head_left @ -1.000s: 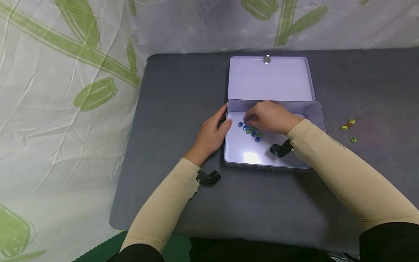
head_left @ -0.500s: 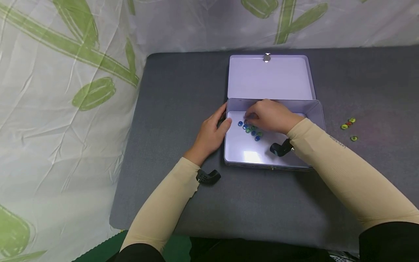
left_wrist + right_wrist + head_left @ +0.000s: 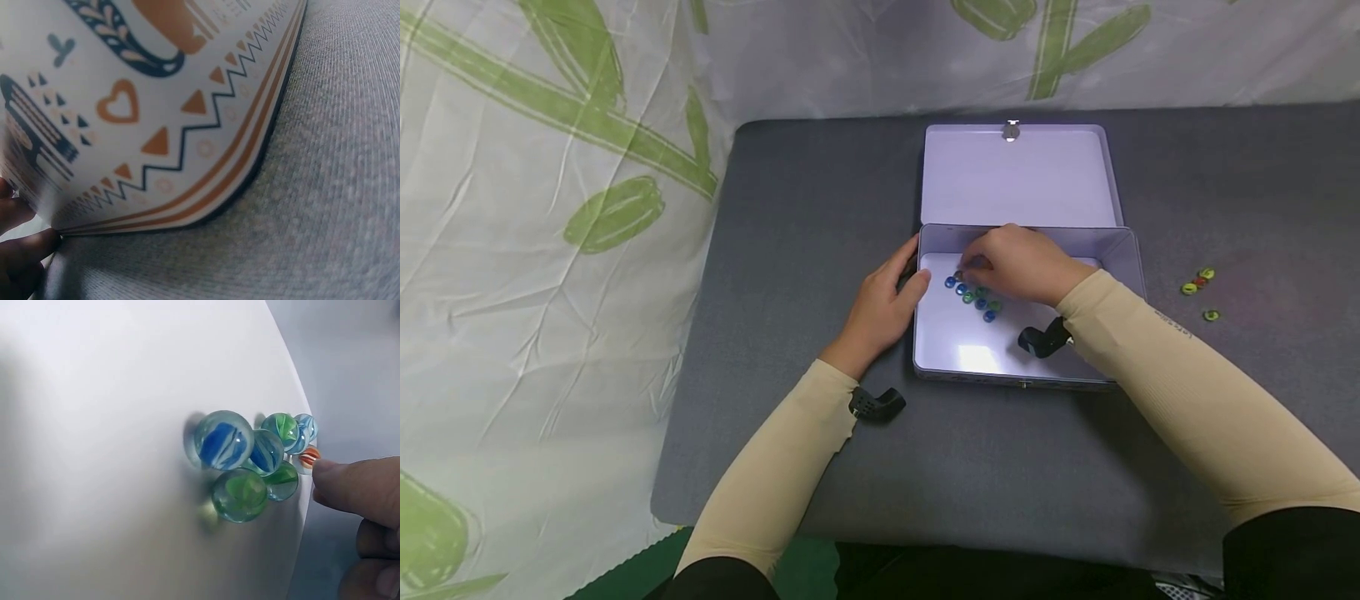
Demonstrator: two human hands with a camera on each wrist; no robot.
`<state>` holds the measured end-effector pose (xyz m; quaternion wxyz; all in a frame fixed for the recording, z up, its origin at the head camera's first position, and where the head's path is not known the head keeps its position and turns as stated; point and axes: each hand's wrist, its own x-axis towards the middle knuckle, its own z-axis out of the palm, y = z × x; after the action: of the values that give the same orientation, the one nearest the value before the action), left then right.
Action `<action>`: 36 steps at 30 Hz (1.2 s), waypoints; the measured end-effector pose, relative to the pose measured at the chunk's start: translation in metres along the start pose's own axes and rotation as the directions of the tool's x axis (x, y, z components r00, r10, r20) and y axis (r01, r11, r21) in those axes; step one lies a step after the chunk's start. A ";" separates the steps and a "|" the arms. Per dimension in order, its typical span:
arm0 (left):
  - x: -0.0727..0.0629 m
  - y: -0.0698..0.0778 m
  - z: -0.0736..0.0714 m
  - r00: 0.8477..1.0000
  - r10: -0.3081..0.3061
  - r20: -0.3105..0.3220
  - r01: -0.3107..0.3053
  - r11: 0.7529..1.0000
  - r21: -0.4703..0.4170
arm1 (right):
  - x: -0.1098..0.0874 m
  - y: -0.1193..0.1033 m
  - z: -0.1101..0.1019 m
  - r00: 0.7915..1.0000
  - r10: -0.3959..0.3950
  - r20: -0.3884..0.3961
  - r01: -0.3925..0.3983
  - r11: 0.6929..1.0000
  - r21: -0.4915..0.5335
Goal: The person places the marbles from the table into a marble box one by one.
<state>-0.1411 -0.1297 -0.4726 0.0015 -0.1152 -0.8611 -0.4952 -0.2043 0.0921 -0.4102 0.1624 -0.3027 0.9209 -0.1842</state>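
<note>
An open metal tin box (image 3: 951, 354) with a pale inside lies on the grey table. My left hand (image 3: 880, 308) holds its left wall, thumb over the rim and fingers along the outside; in the left wrist view, fingertips (image 3: 28, 250) are at the patterned tin's corner. My right hand (image 3: 1018, 267) reaches inside, fingers bent, pinching a red-striped marble (image 3: 308, 457) on the tin's floor near the back wall. Several blue and green glass marbles lie in a slanting group beside it, among them a blue marble (image 3: 224, 440) and a green marble (image 3: 239, 495).
The tin's lid (image 3: 1018, 179) is folded back behind it, with a metal clasp (image 3: 1011, 131) at its far edge. Right of the tin, yellow-green marbles (image 3: 1189, 289) and a red marble (image 3: 1199, 282) lie on the table (image 3: 820, 192). A leaf-patterned cloth (image 3: 865, 62) hangs behind.
The red-striped marble at my right fingertips shifts slightly left, closer to the blue marble at the group's end. Both hands otherwise keep their places.
</note>
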 end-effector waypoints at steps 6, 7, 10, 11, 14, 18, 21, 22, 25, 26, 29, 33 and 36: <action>0.000 0.000 0.000 1.000 0.003 -0.002 -0.003 1.000 0.006 | -0.001 -0.002 -0.003 1.000 0.006 0.014 -0.006 1.000 0.012; 0.000 0.000 0.000 1.000 0.001 0.001 -0.001 1.000 0.008 | -0.002 -0.002 -0.004 1.000 0.003 0.012 -0.003 1.000 0.017; -0.001 0.000 0.002 1.000 -0.007 0.001 0.007 1.000 0.009 | -0.004 -0.004 -0.008 1.000 -0.004 -0.001 0.004 1.000 0.028; -0.002 0.000 0.002 1.000 -0.009 0.002 0.009 1.000 0.009 | -0.005 -0.005 -0.009 1.000 -0.012 -0.007 0.012 1.000 0.026; -0.002 0.000 0.002 1.000 -0.009 -0.002 0.009 1.000 0.008 | -0.007 -0.010 -0.016 1.000 -0.023 -0.016 0.023 1.000 0.013; -0.001 -0.001 0.002 1.000 -0.003 -0.011 0.003 1.000 0.002 | -0.010 -0.014 -0.027 0.999 -0.041 -0.030 0.041 0.999 0.007; -0.001 0.000 0.001 1.000 -0.005 -0.015 0.005 1.000 0.000 | -0.014 -0.017 -0.033 0.998 -0.038 -0.041 0.039 0.999 0.015; 0.000 0.000 0.001 1.000 -0.005 -0.014 0.005 1.000 0.000 | -0.015 -0.017 -0.035 0.999 -0.032 -0.042 0.033 0.999 0.017; 0.000 -0.001 0.001 1.000 -0.006 -0.013 0.006 1.000 0.001 | -0.019 -0.017 -0.040 0.999 -0.009 -0.047 0.010 1.000 0.022; 0.001 -0.001 0.001 1.000 -0.004 -0.012 0.004 1.000 0.001 | -0.020 -0.017 -0.041 0.999 -0.003 -0.051 0.004 1.000 0.021; 0.002 -0.002 0.001 1.000 -0.004 -0.015 0.004 1.000 0.001 | -0.026 -0.015 -0.044 0.997 0.004 -0.076 -0.002 1.000 0.025; 0.003 -0.003 0.001 1.000 -0.009 -0.013 0.009 1.000 -0.003 | -0.036 -0.011 -0.050 0.994 0.005 -0.113 -0.002 1.000 0.030; 0.004 -0.004 0.000 1.000 -0.012 -0.009 0.012 1.000 -0.007 | -0.046 -0.006 -0.056 0.991 0.022 -0.135 -0.017 0.999 0.035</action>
<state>-0.1454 -0.1307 -0.4760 0.0018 -0.1078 -0.8599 -0.4989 -0.1890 0.1294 -0.3500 0.1062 -0.2777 0.9295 -0.2181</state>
